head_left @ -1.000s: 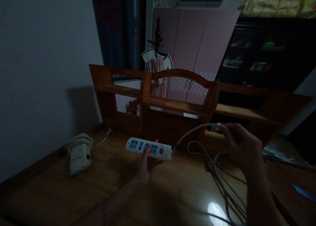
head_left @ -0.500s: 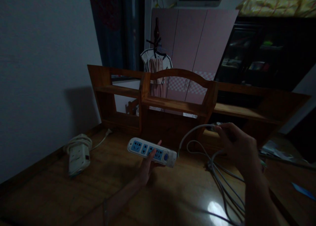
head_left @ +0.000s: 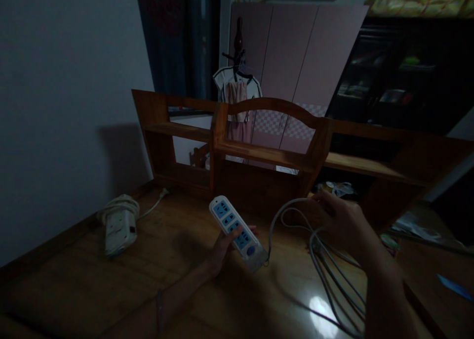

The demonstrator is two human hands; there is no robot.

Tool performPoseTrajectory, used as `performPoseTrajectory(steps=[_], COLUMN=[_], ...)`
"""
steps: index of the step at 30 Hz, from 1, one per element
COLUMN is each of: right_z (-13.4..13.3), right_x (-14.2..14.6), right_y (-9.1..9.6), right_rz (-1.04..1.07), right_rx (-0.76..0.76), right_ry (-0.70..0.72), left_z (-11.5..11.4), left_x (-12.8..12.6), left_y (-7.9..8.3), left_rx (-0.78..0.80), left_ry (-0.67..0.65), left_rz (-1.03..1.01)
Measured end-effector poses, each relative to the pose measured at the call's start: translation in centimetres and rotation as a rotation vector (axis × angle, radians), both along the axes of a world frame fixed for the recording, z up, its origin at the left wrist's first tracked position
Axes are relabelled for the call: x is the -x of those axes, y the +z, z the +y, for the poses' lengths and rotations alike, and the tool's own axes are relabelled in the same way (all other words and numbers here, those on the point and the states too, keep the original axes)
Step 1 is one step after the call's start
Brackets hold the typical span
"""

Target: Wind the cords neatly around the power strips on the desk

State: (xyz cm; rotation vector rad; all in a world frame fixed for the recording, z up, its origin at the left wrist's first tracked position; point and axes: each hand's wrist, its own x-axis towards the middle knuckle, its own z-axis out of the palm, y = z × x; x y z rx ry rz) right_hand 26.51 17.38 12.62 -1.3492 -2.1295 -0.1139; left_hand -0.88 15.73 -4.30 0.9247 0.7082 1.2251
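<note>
My left hand (head_left: pixel 222 250) grips a white power strip with blue sockets (head_left: pixel 237 231) and holds it tilted above the wooden desk (head_left: pixel 122 279). Its grey cord (head_left: pixel 287 213) loops to the right into my right hand (head_left: pixel 342 225), which is closed around the cord near the desk's back. More loops of the cord (head_left: pixel 335 284) trail down along my right forearm toward me.
A second white power strip with its cord wound round it (head_left: pixel 119 225) lies at the desk's left, near the wall. A wooden shelf unit (head_left: pixel 266 153) stands along the back. Small items sit under the shelf at right (head_left: pixel 338 187). Papers (head_left: pixel 411 228) lie far right.
My left hand has lifted the power strip and turned it from lying crosswise to pointing away from me. My right hand has dropped slightly with the cord.
</note>
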Motion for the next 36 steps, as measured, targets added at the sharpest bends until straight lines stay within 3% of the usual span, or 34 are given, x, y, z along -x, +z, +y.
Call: performPoseTrajectory(steps=[8,13,19,25,36], right_z=[0.1,0.0,0.3,0.2,0.8], right_x=[0.2,1.9,5.1,6.3,5.3], right_y=[-0.2,-0.9,-2.6,-3.4,-3.4], right_rz=[-0.02,-0.054,-0.158,-0.169,-0.099], right_rx=[0.103,0.112,0.198,0.255,0.286], right_ry=[0.004,0.03,0.067,0.158,0.187], left_z=[-0.1,0.3,0.3,-0.5,-0.6], left_x=[0.0,-0.1,0.0,0.3,0.2], left_y=[-0.2,-0.4,-0.3,-0.5,-0.3], left_rx=[0.039,0.004,0.006,0.127,0.071], left_ry=[0.004,-0.035,-0.281,-0.468,-0.367], left_rz=[-0.023,-0.092,-0.251,-0.096,0.002])
